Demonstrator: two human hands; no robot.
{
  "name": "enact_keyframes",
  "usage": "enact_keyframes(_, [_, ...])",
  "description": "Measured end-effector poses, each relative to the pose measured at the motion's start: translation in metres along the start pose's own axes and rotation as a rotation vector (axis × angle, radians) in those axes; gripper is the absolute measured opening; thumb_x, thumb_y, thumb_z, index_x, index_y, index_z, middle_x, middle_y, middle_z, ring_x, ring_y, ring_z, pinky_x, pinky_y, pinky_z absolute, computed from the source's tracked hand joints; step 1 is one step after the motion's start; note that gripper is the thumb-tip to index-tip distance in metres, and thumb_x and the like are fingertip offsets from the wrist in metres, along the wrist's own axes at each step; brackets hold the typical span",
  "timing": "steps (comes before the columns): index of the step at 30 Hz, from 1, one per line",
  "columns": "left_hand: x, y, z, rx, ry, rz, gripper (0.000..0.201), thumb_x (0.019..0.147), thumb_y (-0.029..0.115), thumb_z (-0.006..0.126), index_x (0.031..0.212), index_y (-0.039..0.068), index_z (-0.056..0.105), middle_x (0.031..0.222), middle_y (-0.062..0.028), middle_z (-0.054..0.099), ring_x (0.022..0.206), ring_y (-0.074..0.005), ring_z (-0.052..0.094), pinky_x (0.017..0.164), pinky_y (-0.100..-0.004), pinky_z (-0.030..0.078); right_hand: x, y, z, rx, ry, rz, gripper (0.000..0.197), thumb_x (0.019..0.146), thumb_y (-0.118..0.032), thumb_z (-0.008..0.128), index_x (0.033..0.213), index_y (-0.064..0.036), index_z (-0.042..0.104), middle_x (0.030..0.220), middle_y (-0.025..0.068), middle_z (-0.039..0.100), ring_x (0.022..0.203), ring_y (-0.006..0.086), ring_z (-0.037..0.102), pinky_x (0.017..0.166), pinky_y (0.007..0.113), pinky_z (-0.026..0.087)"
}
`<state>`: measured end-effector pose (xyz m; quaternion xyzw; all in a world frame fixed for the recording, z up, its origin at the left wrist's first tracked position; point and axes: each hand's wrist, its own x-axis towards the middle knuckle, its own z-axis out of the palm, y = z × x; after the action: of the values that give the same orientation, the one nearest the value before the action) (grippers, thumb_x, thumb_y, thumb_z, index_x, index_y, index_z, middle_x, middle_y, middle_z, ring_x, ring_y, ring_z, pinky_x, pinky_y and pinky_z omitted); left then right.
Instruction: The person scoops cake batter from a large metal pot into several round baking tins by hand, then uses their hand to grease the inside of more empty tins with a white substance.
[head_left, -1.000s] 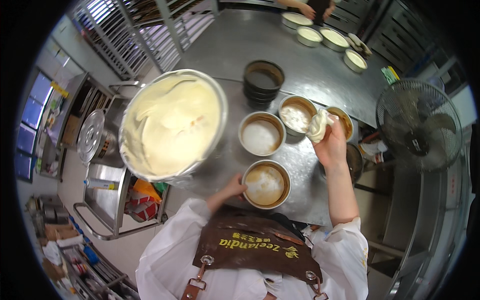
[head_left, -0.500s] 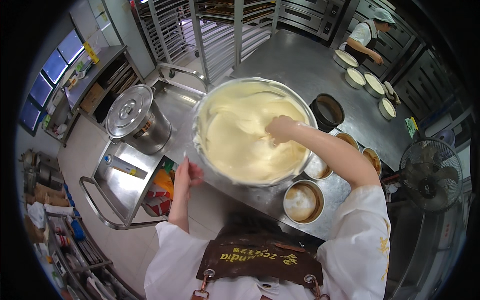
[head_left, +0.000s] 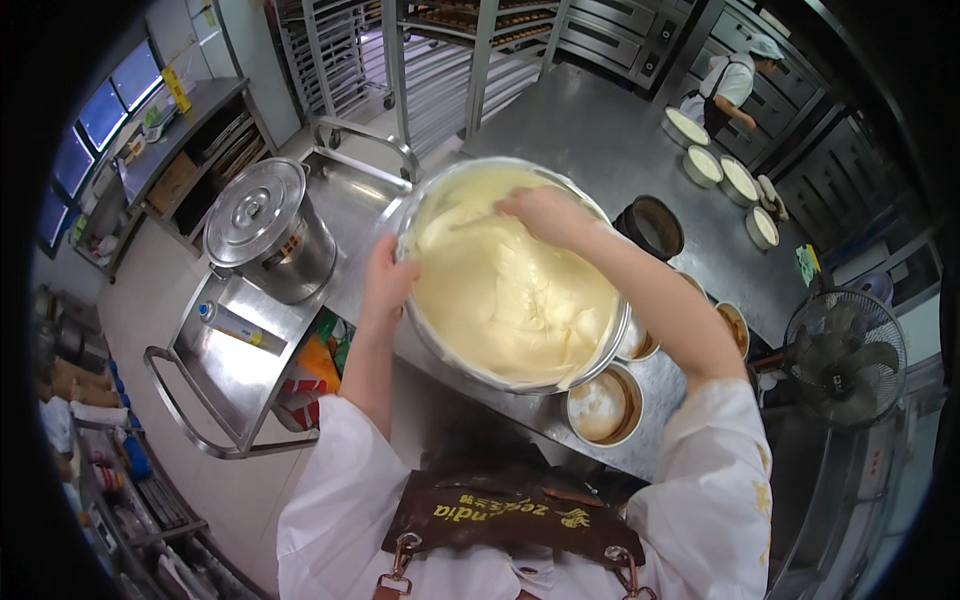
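Observation:
A large metal mixing bowl [head_left: 617, 345] full of pale yellow batter [head_left: 490, 300] sits in front of me at the table's edge. My left hand [head_left: 386, 280] grips its left rim, thumb on the near side. My right hand [head_left: 548, 214] reaches across to the far part of the batter. Its fingers are closed and dip toward the surface; whatever they hold is hidden by the hand and the batter. A soft ridge runs through the batter below that hand. Beside the bowl's near right side stands a round cake tin [head_left: 605, 405] with whitish residue inside.
An empty dark ring tin [head_left: 653, 227] and more tins stand right of the bowl. Filled tins [head_left: 738, 180] line the table's far right, near a co-worker [head_left: 722, 90]. A lidded steel pot [head_left: 270, 230] rests on the left trolley; a fan [head_left: 845, 357] stands at right.
My left hand has come up from beside the bowl and taken hold of its rim. The right hand has moved away from me and leftward through the batter, whose surface has been reshaped.

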<state>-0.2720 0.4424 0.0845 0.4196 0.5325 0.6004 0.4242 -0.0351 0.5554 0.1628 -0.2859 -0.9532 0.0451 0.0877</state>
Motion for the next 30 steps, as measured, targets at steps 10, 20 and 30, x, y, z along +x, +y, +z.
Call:
enact_keyframes(10, [0.020, 0.017, 0.036, 0.139, -0.191, 0.160, 0.015, 0.060, -0.006, 0.049, 0.073, 0.002, 0.049, 0.067, 0.0033, 0.041, 0.064, -0.0049, 0.038, 0.052, -0.0210, 0.028, -0.080, -0.035, 0.044, 0.190, -0.537, -0.194, 0.033, 0.079, -0.004, 0.048, 0.102, -0.0193, 0.067, 0.092, 0.0103, 0.065, 0.084, 0.0297, 0.061, 0.075, 0.038, 0.047])
enact_keyframes(20, [0.005, 0.049, 0.110, 0.288, -0.311, 0.274, 0.015, 0.060, -0.003, 0.054, 0.073, -0.001, 0.047, 0.066, 0.0021, 0.040, 0.067, -0.0063, 0.039, 0.058, -0.0223, 0.031, -0.126, -0.011, 0.057, 0.075, -0.420, -0.158, 0.034, 0.073, 0.000, 0.053, 0.100, -0.0179, 0.066, 0.095, 0.0057, 0.062, 0.089, 0.0269, 0.059, 0.077, 0.037, 0.047])
enact_keyframes(30, [-0.002, 0.052, 0.147, 0.547, -0.318, 0.364, 0.015, 0.065, 0.005, 0.053, 0.078, 0.000, 0.048, 0.062, -0.0076, 0.041, 0.060, -0.0132, 0.039, 0.055, -0.0267, 0.032, -0.217, -0.006, 0.017, 0.124, -0.577, -0.061, 0.033, 0.073, -0.001, 0.054, 0.100, -0.0155, 0.066, 0.091, 0.0092, 0.064, 0.086, 0.0299, 0.060, 0.074, 0.039, 0.047])
